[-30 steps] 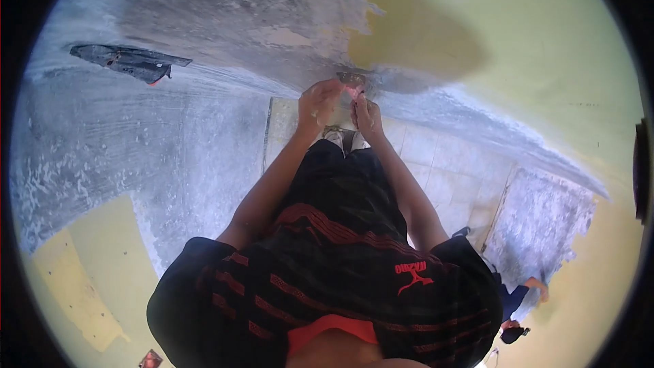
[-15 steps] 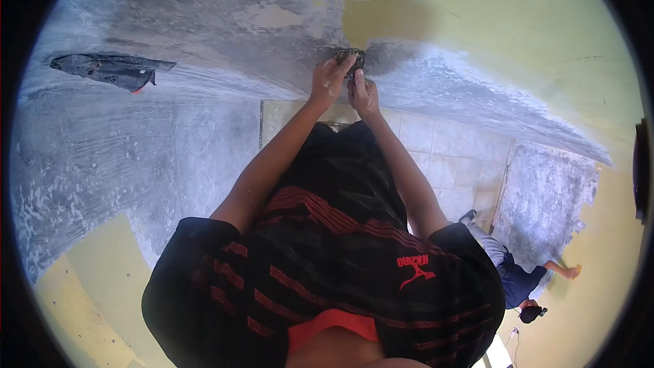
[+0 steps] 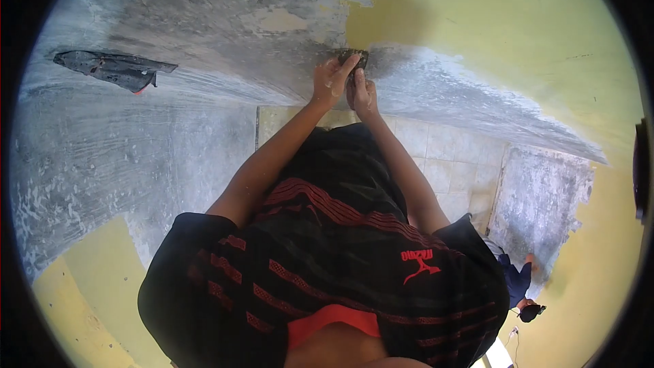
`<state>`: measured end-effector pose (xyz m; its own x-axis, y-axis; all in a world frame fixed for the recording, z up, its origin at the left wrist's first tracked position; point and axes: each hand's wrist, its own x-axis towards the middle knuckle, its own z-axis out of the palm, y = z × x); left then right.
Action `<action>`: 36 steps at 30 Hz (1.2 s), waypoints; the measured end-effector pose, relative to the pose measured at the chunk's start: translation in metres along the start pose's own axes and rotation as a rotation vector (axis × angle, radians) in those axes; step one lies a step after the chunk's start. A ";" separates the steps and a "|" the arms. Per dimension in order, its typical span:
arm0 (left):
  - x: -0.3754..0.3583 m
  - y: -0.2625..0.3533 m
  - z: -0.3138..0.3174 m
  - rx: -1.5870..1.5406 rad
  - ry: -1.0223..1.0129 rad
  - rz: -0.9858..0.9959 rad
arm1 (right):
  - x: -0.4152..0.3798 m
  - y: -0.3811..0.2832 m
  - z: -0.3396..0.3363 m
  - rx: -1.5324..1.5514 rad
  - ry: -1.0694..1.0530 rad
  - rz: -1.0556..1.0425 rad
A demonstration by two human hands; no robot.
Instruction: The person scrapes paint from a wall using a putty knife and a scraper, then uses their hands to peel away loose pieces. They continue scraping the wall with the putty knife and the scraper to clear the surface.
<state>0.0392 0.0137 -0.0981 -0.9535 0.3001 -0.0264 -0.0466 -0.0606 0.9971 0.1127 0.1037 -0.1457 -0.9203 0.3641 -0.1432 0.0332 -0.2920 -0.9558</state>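
Note:
Both of my hands meet on a small dark scraper-like block, held against the wall just below the edge of the yellow paint. My left hand (image 3: 329,80) grips the left side of the dark block (image 3: 355,58), its fingers bent around it. On the right side, my right hand (image 3: 362,94) holds the same block from below, thumb pointing up along it. Pale dust marks both hands. Around them the wall (image 3: 272,48) is grey and scraped, with yellow paint (image 3: 504,20) above and to the right.
A torn dark bag-like thing (image 3: 112,69) lies at the left against the grey surface. Pale tiles (image 3: 446,157) show beyond my right arm. At the lower right is another person (image 3: 518,278) in dark clothes and a cap, near a grey patch of wall (image 3: 541,194).
The other person's arm, stretched out to the yellow wall before, is now drawn in. My hands stay on the block with barely any shift. The view has shifted slightly.

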 end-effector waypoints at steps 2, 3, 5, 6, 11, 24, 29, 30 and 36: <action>-0.003 -0.001 -0.001 0.068 0.003 -0.026 | 0.000 0.006 -0.006 0.011 -0.004 0.051; -0.007 0.001 -0.003 0.139 0.008 -0.056 | -0.002 0.007 -0.007 0.026 -0.010 0.105; -0.003 -0.012 -0.008 0.203 -0.007 -0.038 | -0.002 0.010 -0.007 0.027 -0.004 0.096; -0.002 -0.015 -0.007 0.263 -0.021 -0.012 | -0.002 0.012 -0.008 0.022 -0.003 0.079; -0.008 -0.011 -0.001 0.280 0.010 0.022 | -0.002 0.020 -0.015 -0.055 0.003 0.095; -0.012 0.010 0.011 0.045 0.085 -0.059 | -0.002 0.002 -0.015 -0.182 0.018 0.060; -0.002 -0.025 -0.006 0.154 0.004 -0.091 | 0.002 0.024 -0.019 -0.227 0.056 0.016; 0.002 -0.027 -0.009 0.207 -0.019 -0.085 | 0.006 0.022 -0.018 -0.238 0.063 0.014; -0.004 -0.002 -0.001 0.180 0.050 -0.035 | 0.000 0.010 -0.015 -0.199 0.029 0.098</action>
<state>0.0429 0.0116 -0.1006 -0.9660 0.2513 -0.0602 -0.0302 0.1218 0.9921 0.1189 0.1139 -0.1593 -0.8976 0.3683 -0.2423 0.2006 -0.1481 -0.9684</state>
